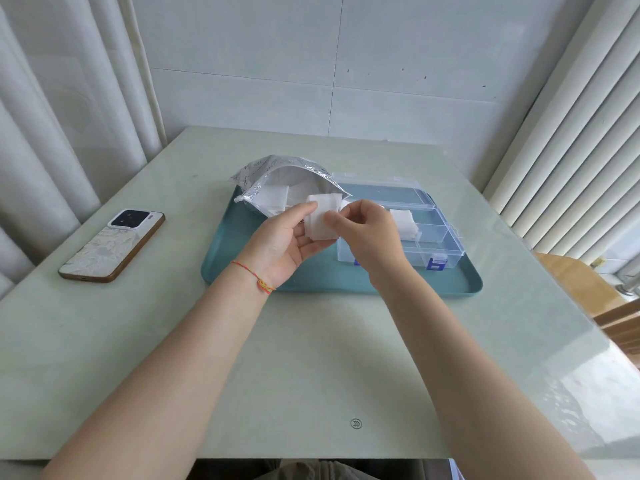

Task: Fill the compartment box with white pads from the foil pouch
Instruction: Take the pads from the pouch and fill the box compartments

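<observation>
Between both hands, just above the near-left corner of the box, sits a small stack of square white cotton pads [322,220]. The left hand [287,244] is palm-up with the stack resting on its fingers and the thumb curled over the top edge, so it's gripping the pads. The right hand [367,230] comes in from the other side, thumb and fingertips pinching the stack's right edge.

Right behind them is the crinkly silver foil pouch [277,181], mouth open toward the camera, with more white pads visible inside. To the right is the clear plastic compartment box [433,233] with blue latches, lid flipped back; one middle compartment already has a pile of pads [403,220] in it.

Pouch and box both sit on a teal rectangular tray [346,282], on a pale green glossy table [311,358]. Off to the left, well apart from the tray, a phone in a marbled case [110,245] lies face down.
</observation>
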The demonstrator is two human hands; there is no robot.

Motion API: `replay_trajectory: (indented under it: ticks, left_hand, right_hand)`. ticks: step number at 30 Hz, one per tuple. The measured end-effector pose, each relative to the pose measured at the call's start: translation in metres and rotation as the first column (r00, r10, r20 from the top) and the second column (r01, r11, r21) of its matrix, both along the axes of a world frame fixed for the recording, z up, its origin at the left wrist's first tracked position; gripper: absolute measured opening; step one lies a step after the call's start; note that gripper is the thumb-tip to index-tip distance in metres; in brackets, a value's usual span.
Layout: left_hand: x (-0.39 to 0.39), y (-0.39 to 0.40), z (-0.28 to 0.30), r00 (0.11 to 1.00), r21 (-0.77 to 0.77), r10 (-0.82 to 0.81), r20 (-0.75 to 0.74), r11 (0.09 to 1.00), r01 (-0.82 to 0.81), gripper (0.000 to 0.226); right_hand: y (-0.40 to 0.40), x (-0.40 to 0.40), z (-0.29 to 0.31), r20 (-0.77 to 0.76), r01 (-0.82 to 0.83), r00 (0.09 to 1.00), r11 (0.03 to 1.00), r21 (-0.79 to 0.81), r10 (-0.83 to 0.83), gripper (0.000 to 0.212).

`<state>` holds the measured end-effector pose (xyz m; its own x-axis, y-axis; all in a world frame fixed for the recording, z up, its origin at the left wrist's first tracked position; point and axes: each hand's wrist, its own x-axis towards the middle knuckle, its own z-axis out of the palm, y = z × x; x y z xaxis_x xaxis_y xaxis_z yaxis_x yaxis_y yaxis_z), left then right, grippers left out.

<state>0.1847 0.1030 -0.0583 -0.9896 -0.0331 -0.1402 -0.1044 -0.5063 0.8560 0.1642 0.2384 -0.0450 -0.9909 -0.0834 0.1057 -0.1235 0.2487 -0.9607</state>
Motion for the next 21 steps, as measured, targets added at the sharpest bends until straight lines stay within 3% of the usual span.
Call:
replay_trajectory:
  ticks: [8, 14, 21]
  left_hand:
    - [0.006, 0.004, 0.003, 0.995, -0.171, -0.089, -0.040, 0.982, 0.081, 0.023]
    - [0.010, 0.003, 0.006, 0.977, -0.149, -0.211, -0.025, 0.967, 0.205, 0.033]
    - [0.009, -0.001, 0.006, 0.962, -0.149, -0.273, -0.016, 0.952, 0.268, 0.038]
  right_hand:
    - [0.000, -0.003, 0.000, -0.046, 0.003, 0.999, 1.000, 0.009, -0.003, 0.010]
    - [0.003, 0.000, 0.001, -0.021, -0.093, 0.995, 0.995, -0.018, 0.093, 0.015]
    - [0.013, -0.003, 0.005, -0.111, -0.150, 0.979, 0.974, 0.168, 0.169, 0.011]
